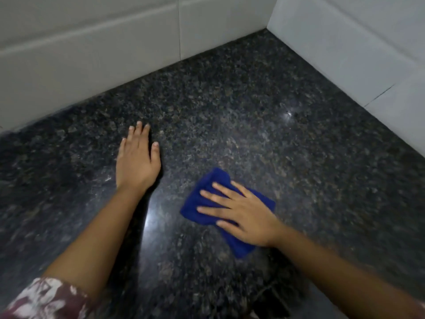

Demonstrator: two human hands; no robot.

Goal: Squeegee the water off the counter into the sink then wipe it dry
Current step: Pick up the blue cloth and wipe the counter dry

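Right hand point(243, 215) presses flat, fingers spread, on the folded blue cloth point(207, 199) to dry the dark speckled granite counter point(253, 116), while the left hand point(136, 157) lies open on the stone farther left, apparently bracing.

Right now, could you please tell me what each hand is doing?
Left hand: open, flat on the granite counter, holding nothing.
Right hand: open, straight fingers pressing the blue cloth onto the counter.

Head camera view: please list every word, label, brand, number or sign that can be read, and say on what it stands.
No readable text, number or sign shows in this view.
Blue cloth: no label or brand shows.
White wall tiles: plain, no writing.
Granite counter: only speckles and glare.
Sleeve: a blurred white pattern on maroon, no letters.
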